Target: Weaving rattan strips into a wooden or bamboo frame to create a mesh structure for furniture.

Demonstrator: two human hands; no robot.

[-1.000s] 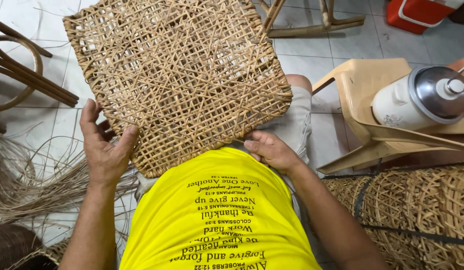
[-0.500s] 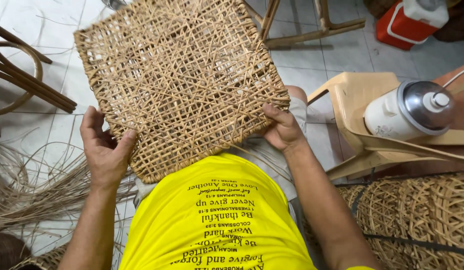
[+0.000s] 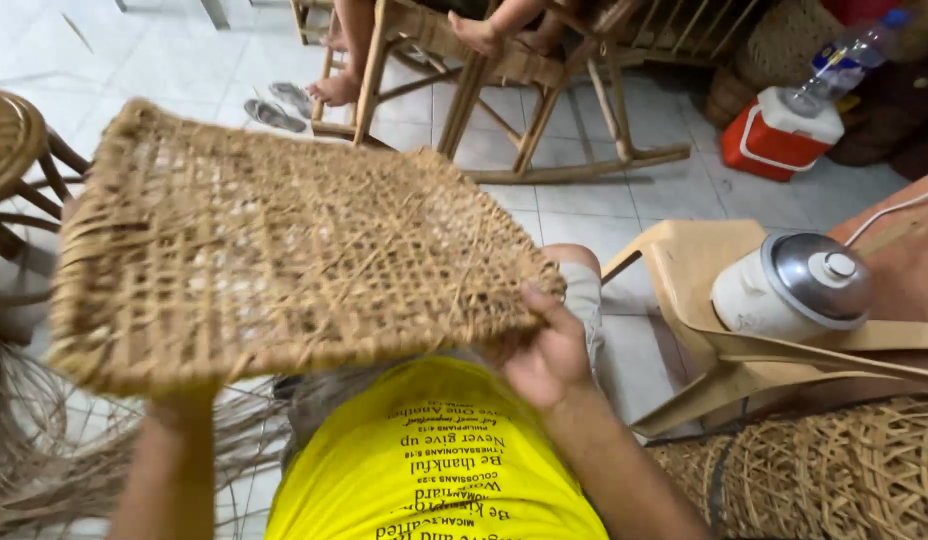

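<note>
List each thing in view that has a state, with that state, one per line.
Woven panel: lifted, tilted, held at both near corners.
Left hand: mostly hidden under the panel's near left edge.
Right hand: gripping the panel's near right corner.
Spray can: lying on its side on the plastic chair, cap on.
Cooler: upright, lid shut.
Bottle: tilted, capped.
Rocking chair: occupied, only legs visible.

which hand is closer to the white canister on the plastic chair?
Right. The right hand grips the woven panel's near right corner, just left of the white canister. The left hand is hidden under the panel's far left corner.
</note>
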